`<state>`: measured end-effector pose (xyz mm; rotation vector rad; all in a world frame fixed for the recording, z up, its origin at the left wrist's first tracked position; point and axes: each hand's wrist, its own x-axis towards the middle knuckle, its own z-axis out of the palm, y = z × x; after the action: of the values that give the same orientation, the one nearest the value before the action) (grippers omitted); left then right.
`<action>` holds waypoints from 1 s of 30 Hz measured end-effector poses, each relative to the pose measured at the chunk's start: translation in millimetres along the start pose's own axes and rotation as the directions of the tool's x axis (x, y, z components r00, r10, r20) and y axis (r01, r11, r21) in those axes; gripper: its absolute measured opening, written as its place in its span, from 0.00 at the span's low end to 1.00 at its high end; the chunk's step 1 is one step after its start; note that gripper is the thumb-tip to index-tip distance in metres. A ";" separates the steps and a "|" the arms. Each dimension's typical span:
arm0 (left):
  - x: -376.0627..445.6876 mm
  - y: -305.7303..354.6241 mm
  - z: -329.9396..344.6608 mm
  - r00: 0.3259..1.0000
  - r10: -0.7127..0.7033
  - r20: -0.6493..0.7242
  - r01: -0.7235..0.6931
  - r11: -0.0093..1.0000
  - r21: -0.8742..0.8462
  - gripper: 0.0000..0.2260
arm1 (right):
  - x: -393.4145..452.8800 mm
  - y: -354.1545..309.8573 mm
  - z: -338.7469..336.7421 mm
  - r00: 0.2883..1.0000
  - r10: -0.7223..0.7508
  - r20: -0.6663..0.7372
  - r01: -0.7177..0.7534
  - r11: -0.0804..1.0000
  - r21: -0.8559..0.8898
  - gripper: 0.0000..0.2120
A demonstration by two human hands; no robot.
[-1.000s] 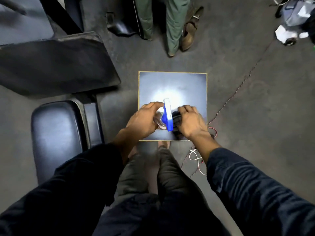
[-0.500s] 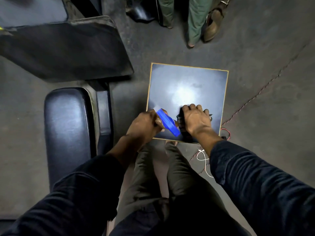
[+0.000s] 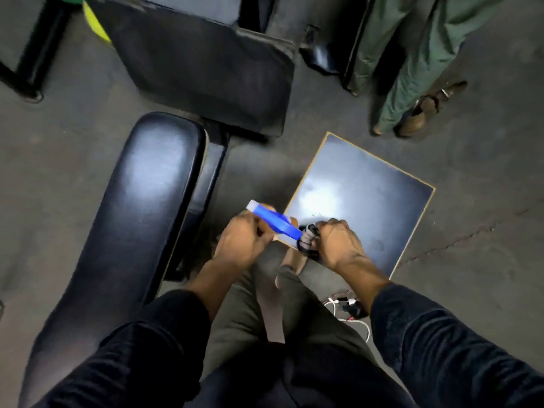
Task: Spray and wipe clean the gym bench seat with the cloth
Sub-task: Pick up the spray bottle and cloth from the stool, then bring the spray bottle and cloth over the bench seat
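Left hand [image 3: 244, 241] was wrapped around the sprayer [image 3: 275, 223], fingers clamped on it; the blue head stuck out above the knuckles, its pale nozzle tip angled up and away to the hand's left, toward the seat. Bottle body mostly hidden in the fist. Right hand [image 3: 338, 242] was fisted shut on the cloth [image 3: 307, 241], a dark bundle with a pale patch, bunched at the thumb side of that hand and just touching the blue head's rear end. Both hands close together, nearly meeting.

Seat [image 3: 141, 207], black glossy pad, lay to the left of the left hand, close but not touched. Backrest [image 3: 212, 72], a matte black pad, sat further out beyond the seat. Board [image 3: 368, 201], dark with a yellowish edge, lay flat on the floor under and beyond the right hand. Cables [image 3: 350, 310] lay on the floor near the right forearm. Another person's legs [image 3: 412, 54] in green trousers stood well beyond the board.
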<state>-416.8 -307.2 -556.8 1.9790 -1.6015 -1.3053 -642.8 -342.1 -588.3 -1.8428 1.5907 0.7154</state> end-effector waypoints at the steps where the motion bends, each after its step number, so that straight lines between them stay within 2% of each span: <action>1: -8.2 -9.1 -5.8 0.999 -0.033 -0.032 0.031 0.999 -0.039 0.09 | -1.5 -10.6 -0.8 1.000 -0.019 0.000 0.019 0.999 0.037 0.14; 4: -36.6 -40.7 -27.6 0.977 -0.145 -0.160 0.128 0.986 -0.111 0.17 | -2.4 -52.3 -5.6 0.995 -0.095 -0.004 0.095 0.989 0.113 0.12; 8: -73.4 -90.0 -59.5 0.879 -0.335 -0.341 0.257 0.933 -0.253 0.18 | -0.1 -124.5 -12.9 0.977 -0.213 -0.028 0.214 0.968 0.131 0.10; 11: -98.5 -128.9 -81.5 0.818 -0.448 -0.362 0.311 0.873 -0.376 0.17 | 1.5 -182.0 -18.8 0.960 -0.279 -0.018 0.279 0.957 0.080 0.12; 15: -132.1 -180.2 -109.6 0.685 -0.586 -0.434 0.357 0.788 -0.501 0.15 | 6.0 -262.9 -21.0 0.930 -0.367 0.006 0.366 0.930 0.044 0.15; 21: -178.2 -264.4 -133.7 0.481 -0.709 -0.516 0.350 0.695 -0.628 0.12 | 25.3 -382.1 3.8 0.869 -0.488 0.080 0.490 0.872 -0.006 0.13; 25: -204.1 -301.3 -132.0 0.376 -0.776 -0.507 0.289 0.618 -0.731 0.11 | 35.6 -442.8 33.1 0.821 -0.554 0.141 0.561 0.827 -0.020 0.09; 28: -217.3 -319.0 -130.2 0.254 -0.835 -0.488 0.241 0.543 -0.804 0.13 | 49.7 -481.2 63.2 0.777 -0.590 0.217 0.608 0.794 -0.018 0.11; 30: -221.7 -329.4 -128.8 0.191 -0.868 -0.458 0.222 0.492 -0.842 0.11 | 60.9 -501.9 81.6 0.762 -0.597 0.249 0.623 0.782 -0.032 0.11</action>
<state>-103.6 -36.5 -610.8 2.2006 0.2314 -0.5117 -138.7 -269.5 -642.7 -2.1064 0.7257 0.6784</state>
